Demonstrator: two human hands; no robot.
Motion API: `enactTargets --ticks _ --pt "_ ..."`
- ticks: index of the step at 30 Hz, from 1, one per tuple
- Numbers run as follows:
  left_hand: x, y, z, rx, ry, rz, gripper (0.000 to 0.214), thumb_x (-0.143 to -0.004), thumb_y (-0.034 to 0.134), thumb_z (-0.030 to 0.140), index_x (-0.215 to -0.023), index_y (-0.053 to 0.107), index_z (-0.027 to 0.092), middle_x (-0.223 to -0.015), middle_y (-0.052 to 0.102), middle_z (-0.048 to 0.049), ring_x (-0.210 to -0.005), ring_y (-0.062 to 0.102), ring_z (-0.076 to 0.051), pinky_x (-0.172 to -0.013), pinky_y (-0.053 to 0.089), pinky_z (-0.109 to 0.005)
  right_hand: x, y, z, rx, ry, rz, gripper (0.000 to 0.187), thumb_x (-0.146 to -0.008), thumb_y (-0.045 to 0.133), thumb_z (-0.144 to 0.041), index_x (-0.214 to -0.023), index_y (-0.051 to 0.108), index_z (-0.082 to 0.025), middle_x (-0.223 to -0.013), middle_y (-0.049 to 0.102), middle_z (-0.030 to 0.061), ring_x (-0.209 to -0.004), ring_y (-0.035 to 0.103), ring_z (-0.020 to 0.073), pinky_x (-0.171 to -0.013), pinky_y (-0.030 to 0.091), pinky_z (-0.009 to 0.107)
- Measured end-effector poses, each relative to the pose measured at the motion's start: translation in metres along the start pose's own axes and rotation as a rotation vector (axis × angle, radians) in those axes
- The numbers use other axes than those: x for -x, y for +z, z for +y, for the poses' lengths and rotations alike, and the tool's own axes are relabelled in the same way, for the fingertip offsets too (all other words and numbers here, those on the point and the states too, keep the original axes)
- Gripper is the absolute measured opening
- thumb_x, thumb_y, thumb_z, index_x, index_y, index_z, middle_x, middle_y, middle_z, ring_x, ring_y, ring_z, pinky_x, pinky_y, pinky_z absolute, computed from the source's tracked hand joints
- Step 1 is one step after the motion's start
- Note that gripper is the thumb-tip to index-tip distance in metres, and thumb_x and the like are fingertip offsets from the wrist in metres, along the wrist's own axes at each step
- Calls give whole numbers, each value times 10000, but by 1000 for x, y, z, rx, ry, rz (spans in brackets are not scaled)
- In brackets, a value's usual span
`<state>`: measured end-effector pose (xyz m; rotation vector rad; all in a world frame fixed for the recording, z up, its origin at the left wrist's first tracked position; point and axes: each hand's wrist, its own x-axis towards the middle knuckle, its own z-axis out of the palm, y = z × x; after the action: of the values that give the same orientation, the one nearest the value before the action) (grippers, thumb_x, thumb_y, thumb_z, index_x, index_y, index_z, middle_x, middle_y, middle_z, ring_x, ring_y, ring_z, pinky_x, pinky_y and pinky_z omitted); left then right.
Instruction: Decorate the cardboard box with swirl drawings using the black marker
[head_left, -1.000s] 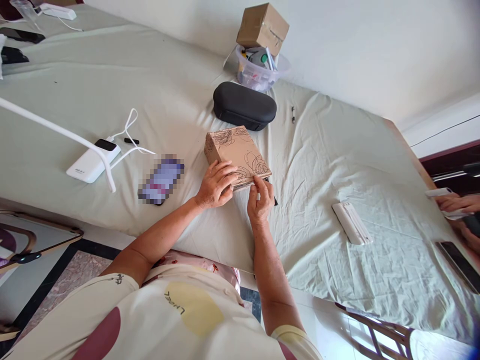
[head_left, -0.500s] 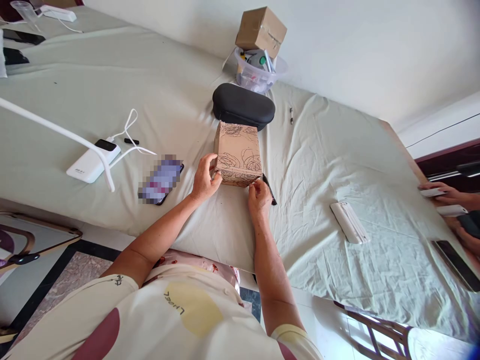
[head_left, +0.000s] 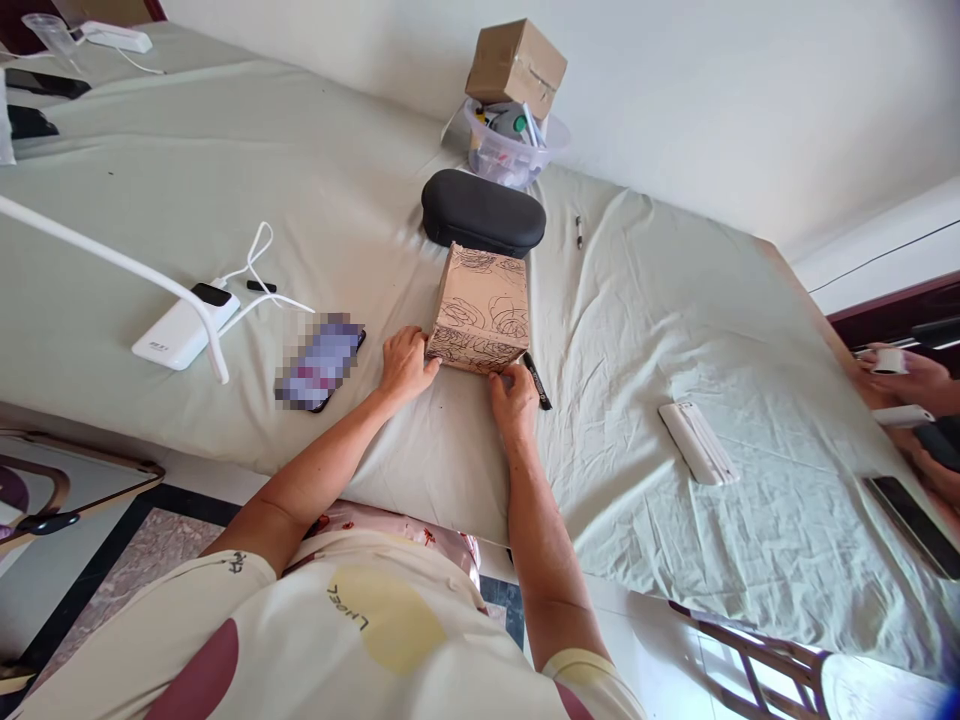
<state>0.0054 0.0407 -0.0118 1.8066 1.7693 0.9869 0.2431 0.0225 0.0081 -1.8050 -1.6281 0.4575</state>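
Both hands hold the scribbled cardboard box [head_left: 481,308] at its near bottom corners: the left hand [head_left: 405,365] closed on the left corner, the right hand [head_left: 514,390] on the right. The box stands on the sheet-covered counter [head_left: 637,330]. A black marker [head_left: 537,380] lies just right of the right grip; a black case [head_left: 481,212] sits beyond the box.

Black case [head_left: 482,212] (just behind box [head_left: 482,305])

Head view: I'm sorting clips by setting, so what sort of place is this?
Probably a room at home used as a worktable: a sheet-covered table, a power bank and a scribbled cardboard box.
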Motion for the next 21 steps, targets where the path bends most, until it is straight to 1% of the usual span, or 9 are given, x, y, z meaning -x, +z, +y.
enactTargets --ticks 2,5,7,9,12,14,17,19,21 --pt "-2 -4 3 19 34 3 298 -868 792 286 -1091 609 208 -1397 709 -206 -1373 666 -378 -1151 556 -565 -1 -3 -3 -37 -11 47 243 -938 608 -484 -948 570 -244 -1052 724 121 -1008 673 263 -993 587 479" --pt "-2 -9 10 84 75 35 339 -931 766 397 -1143 581 207 -1520 637 -219 -1446 632 -347 -1135 583 -480 1 -6 -9 -80 -25 124 307 -964 596 -546 -998 551 -245 -1125 722 124 -1075 688 266 -1037 577 496" --pt "1 -10 16 135 71 59 471 -926 787 476 -1224 550 198 -1477 655 -219 -1388 673 -339 -1066 613 -444 4 -5 -14 -96 -23 167 404 -946 638 -610 -1065 543 -235 -1104 704 107 -1069 683 263 -1028 577 506" --pt "5 -9 23 161 36 70 652 -879 840 555 -1311 509 196 -1376 700 -193 -1268 734 -327 -974 635 -413 8 -1 -18 -107 -8 218 572 -878 720 -700 -1133 525 -226 -1088 672 91 -1045 664 259 -1001 579 505" --pt "11 -4 33 147 -20 82 826 -772 914 663 -1324 494 215 -1286 729 -155 -1145 774 -324 -888 640 -395 14 8 -22 -114 7 271 813 -771 791 -815 -1235 491 -219 -1137 621 100 -1043 626 260 -985 577 507" --pt "14 -1 35 123 -44 101 842 -720 944 693 -1274 514 227 -1242 742 -141 -1103 781 -331 -875 635 -401 16 14 -23 -109 -7 281 929 -757 777 -859 -1345 464 -212 -1213 599 131 -1099 612 279 -1008 572 527" --pt "15 3 34 112 -44 123 765 -742 935 685 -1221 544 234 -1184 755 -124 -1071 781 -328 -895 624 -413 15 18 -21 -100 -27 283 1035 -759 753 -887 -1465 435 -201 -1285 589 170 -1174 602 312 -1041 565 568" --pt "14 3 32 134 -17 142 722 -792 883 716 -1220 558 235 -1163 759 -117 -1075 777 -320 -918 617 -416 14 17 -19 -113 -45 278 1016 -777 741 -883 -1471 461 -195 -1295 604 176 -1171 610 313 -1030 574 565" --pt "12 0 31 162 18 175 679 -859 791 769 -1218 572 236 -1141 764 -109 -1073 773 -305 -940 608 -415 12 13 -18 -143 -83 277 935 -838 718 -839 -1481 482 -202 -1314 620 172 -1157 630 292 -1016 587 529"
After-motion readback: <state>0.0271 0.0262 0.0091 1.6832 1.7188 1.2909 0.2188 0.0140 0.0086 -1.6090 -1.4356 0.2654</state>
